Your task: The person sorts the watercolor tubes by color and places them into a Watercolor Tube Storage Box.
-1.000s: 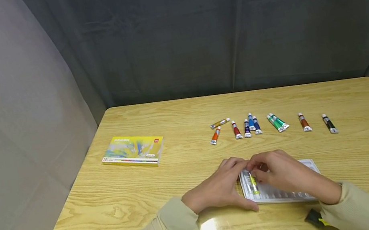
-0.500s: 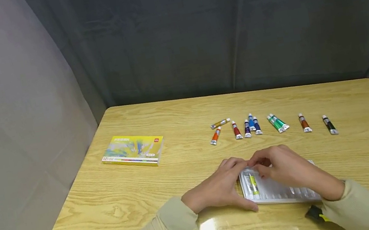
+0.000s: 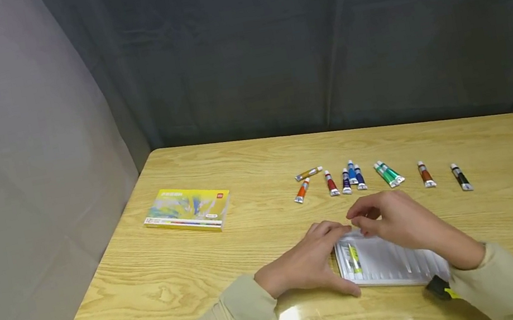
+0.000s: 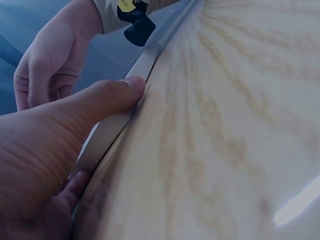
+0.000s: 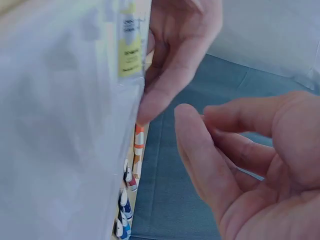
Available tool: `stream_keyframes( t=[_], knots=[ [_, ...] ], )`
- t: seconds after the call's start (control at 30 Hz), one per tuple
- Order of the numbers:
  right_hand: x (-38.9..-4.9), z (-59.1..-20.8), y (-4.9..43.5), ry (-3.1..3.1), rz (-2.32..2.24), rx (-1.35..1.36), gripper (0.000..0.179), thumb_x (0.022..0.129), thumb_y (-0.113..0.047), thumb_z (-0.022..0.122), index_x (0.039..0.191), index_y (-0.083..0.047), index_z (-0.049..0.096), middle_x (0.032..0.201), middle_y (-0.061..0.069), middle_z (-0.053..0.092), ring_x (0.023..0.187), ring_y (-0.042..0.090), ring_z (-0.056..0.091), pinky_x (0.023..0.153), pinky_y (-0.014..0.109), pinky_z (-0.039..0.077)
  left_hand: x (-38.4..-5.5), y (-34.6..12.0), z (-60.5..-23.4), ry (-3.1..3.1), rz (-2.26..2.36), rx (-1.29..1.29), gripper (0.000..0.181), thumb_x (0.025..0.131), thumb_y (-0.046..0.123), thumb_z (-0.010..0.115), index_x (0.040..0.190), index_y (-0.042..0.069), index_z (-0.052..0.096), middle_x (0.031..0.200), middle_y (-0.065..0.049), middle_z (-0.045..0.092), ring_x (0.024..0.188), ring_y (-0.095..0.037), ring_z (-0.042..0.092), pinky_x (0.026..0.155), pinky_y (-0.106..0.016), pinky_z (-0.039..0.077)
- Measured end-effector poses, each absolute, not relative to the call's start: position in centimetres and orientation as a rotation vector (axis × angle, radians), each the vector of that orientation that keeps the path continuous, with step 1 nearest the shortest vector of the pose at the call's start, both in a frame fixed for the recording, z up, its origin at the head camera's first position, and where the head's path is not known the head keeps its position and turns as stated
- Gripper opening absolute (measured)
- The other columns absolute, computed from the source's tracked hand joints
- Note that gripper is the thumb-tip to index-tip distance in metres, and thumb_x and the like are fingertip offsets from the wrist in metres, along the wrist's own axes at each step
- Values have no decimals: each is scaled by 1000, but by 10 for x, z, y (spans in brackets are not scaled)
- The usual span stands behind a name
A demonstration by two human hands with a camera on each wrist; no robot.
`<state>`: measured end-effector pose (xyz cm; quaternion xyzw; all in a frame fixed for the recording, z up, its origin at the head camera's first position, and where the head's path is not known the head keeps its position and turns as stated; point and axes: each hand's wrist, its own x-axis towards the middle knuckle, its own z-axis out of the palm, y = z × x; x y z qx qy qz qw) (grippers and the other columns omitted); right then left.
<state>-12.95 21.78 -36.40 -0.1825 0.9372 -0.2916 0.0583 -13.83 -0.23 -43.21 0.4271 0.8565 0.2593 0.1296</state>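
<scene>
Right grip [image 3: 391,219] farther from yellow tube [image 3: 355,258], ajar

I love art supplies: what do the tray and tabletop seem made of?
The tray: probably thin moulded plastic, pale and glossy, given its ridges and highlights. The tabletop: seemingly wood or wood-print laminate, smooth and shiny; grain and glare show, but not which.

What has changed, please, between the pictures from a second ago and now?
The right hand has moved up in the head view, drawing its fingers away from the yellow tube in the white tray; nothing shows between them. The left hand stays at the tray's left end. The yellow tube, the loose paint tubes and the yellow box are where they were.
</scene>
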Motion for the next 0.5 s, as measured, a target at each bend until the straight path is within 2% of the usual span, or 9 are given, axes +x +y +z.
stream_keyframes(
  t=[0.23,0.5],
  knots=[
    [-143,-354,214,2855,-928,-515,16,98,-19,70,108,-9,77,88,-1,76,78,8,67,65,21,51,-139,-3,-434,2502,754,1261,104,76,60,85,159,17,38,158,2,43,140,-13,40,121,-23,37],
    [-157,-345,210,2875,-909,-535,15,98,-20,70,108,-11,77,84,-1,75,73,10,68,66,25,50,-139,-3,-434,2501,750,1256,104,76,60,85,159,18,38,159,1,42,141,-13,40,121,-23,37]
  ],
)
